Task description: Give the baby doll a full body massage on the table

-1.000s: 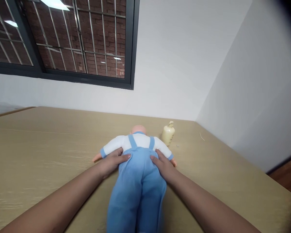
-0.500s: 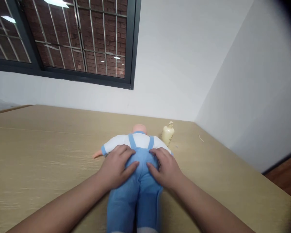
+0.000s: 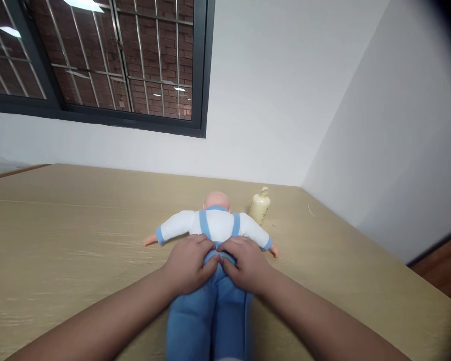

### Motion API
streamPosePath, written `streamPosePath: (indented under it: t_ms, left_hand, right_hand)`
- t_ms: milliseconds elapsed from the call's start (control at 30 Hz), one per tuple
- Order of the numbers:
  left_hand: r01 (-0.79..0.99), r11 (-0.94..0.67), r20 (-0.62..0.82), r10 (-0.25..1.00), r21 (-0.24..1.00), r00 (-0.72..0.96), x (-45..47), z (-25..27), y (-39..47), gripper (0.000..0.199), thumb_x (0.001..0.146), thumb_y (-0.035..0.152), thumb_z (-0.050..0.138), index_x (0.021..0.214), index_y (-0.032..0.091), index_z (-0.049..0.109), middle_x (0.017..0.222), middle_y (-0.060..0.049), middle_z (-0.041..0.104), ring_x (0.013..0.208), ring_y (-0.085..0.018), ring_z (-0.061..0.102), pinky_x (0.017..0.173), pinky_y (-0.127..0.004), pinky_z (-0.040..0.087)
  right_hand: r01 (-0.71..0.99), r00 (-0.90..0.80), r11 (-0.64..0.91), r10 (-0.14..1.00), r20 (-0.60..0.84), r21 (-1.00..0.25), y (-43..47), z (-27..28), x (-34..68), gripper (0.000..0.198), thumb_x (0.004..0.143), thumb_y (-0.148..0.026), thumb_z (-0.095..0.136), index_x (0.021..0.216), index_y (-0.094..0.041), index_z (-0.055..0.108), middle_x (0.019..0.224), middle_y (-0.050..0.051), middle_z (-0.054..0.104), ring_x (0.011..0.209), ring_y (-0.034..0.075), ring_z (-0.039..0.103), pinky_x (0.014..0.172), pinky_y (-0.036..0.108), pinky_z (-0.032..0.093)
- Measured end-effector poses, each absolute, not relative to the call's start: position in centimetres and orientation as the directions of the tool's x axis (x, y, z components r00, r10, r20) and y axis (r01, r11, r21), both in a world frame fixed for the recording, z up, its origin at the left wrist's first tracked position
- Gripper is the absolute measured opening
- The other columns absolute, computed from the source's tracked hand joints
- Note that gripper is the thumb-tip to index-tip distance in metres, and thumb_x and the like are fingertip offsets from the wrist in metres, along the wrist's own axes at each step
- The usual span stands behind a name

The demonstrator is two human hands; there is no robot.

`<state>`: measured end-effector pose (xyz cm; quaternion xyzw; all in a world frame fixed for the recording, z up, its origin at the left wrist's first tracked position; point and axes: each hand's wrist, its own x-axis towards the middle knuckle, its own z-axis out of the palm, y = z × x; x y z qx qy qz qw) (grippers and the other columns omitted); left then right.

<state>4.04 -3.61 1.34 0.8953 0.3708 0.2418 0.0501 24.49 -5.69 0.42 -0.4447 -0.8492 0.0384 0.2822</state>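
A baby doll [image 3: 220,224] in a white top and blue overalls [image 3: 195,311] lies face down, head away from me and arms spread. My left hand [image 3: 190,263] rests on the left of its lower back, fingers curled inward on the blue cloth. Mirroring it on the right, my right hand [image 3: 246,263] is also closed on the overalls. The fingertips and thumbs of both hands meet or nearly meet over the middle, with cloth gathered at them. The doll's feet are cut off by the bottom edge.
A cream pump bottle [image 3: 260,208] stands beyond the doll's right arm. The wooden table [image 3: 78,271] reaches back to a white wall [image 3: 263,100] with a barred window [image 3: 135,60]. A thin pale strand [image 3: 311,210] lies near the right table edge.
Both hands have slid inward toward each other, and their fingers have closed from a wider spread. More of the doll's upper back and its right hand now show.
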Motion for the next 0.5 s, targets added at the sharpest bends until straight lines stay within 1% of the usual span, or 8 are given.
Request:
streamPosePath:
  t_ms: [67,133,200,267,300,367,433,500]
  left_hand:
    - [0.642,-0.716,0.389,0.693,0.275,0.606,4.1,1.3,-3.8,0.023,0.092,0.035,0.051,0.082,0.020,0.065,0.080,-0.005,0.065,0.079,-0.023,0.061,0.070,-0.035,0.041]
    - [0.651,-0.705,0.383,0.704,0.282,0.598,4.2,1.2,-3.9,0.026,0.092,0.032,0.050,0.072,0.019,0.061,0.072,-0.003,0.062,0.072,-0.020,0.059,0.066,-0.033,0.039]
    - [0.656,-0.698,0.393,0.710,0.287,0.584,4.4,1.1,-3.9,0.030,0.093,0.026,0.047,0.066,0.019,0.056,0.068,-0.003,0.059,0.068,-0.018,0.057,0.064,-0.032,0.038]
    - [0.658,-0.699,0.418,0.706,0.279,0.572,4.5,0.9,-3.9,0.030,0.094,0.022,0.044,0.067,0.019,0.055,0.068,-0.003,0.057,0.068,-0.018,0.055,0.064,-0.031,0.038]
    - [0.661,-0.701,0.435,0.700,0.268,0.566,4.5,0.8,-3.9,0.028,0.094,0.021,0.043,0.068,0.019,0.055,0.069,-0.003,0.056,0.070,-0.018,0.055,0.064,-0.032,0.038]
    - [0.661,-0.712,0.486,0.676,0.237,0.554,4.5,0.6,-4.0,0.023,0.093,0.021,0.045,0.074,0.018,0.057,0.074,-0.004,0.057,0.074,-0.020,0.054,0.067,-0.034,0.040]
    - [0.644,-0.734,0.556,0.634,0.215,0.537,4.5,0.4,-4.2,0.017,0.092,0.020,0.047,0.083,0.018,0.060,0.083,-0.007,0.058,0.082,-0.023,0.054,0.075,-0.037,0.042]
    - [0.611,-0.760,0.614,0.596,0.223,0.517,4.4,0.3,-4.4,0.014,0.092,0.020,0.048,0.095,0.017,0.062,0.094,-0.009,0.059,0.091,-0.025,0.054,0.083,-0.041,0.043]
  right_hand:
    - [0.722,-0.445,0.588,0.798,0.406,-0.364,-5.8,0.7,24.6,0.015,0.091,-0.024,0.054,0.088,-0.022,0.068,0.081,0.001,0.068,0.077,0.018,0.061,0.075,0.031,0.044]
    - [0.710,-0.444,0.562,0.825,0.349,-0.424,-5.9,1.1,24.5,0.020,0.094,-0.024,0.051,0.081,-0.022,0.066,0.076,-0.001,0.067,0.071,0.015,0.059,0.068,0.028,0.042]
    - [0.704,-0.428,0.529,0.848,0.312,-0.474,-6.1,1.3,24.4,0.022,0.095,-0.025,0.049,0.080,-0.022,0.065,0.075,-0.002,0.067,0.069,0.014,0.059,0.065,0.027,0.041]
    - [0.705,-0.396,0.518,0.854,0.337,-0.484,-6.2,1.1,24.2,0.020,0.095,-0.026,0.050,0.080,-0.022,0.064,0.075,-0.002,0.067,0.070,0.014,0.059,0.065,0.027,0.041]
    - [0.707,-0.384,0.529,0.845,0.373,-0.469,-6.3,0.9,24.0,0.019,0.094,-0.026,0.051,0.081,-0.022,0.063,0.076,-0.001,0.066,0.072,0.015,0.059,0.067,0.028,0.041]
    - [0.712,-0.384,0.576,0.798,0.464,-0.401,-6.4,0.3,23.8,0.016,0.093,-0.024,0.052,0.082,-0.021,0.063,0.076,0.001,0.065,0.075,0.017,0.058,0.071,0.031,0.042]
    - [0.719,-0.395,0.617,0.742,0.542,-0.321,-6.5,-0.2,23.7,0.015,0.093,-0.024,0.052,0.084,-0.021,0.064,0.079,0.004,0.064,0.080,0.020,0.057,0.076,0.035,0.042]
    - [0.721,-0.389,0.633,0.707,0.591,-0.282,-6.5,-0.5,23.7,0.014,0.092,-0.024,0.052,0.091,-0.020,0.065,0.087,0.007,0.064,0.086,0.023,0.056,0.080,0.038,0.044]
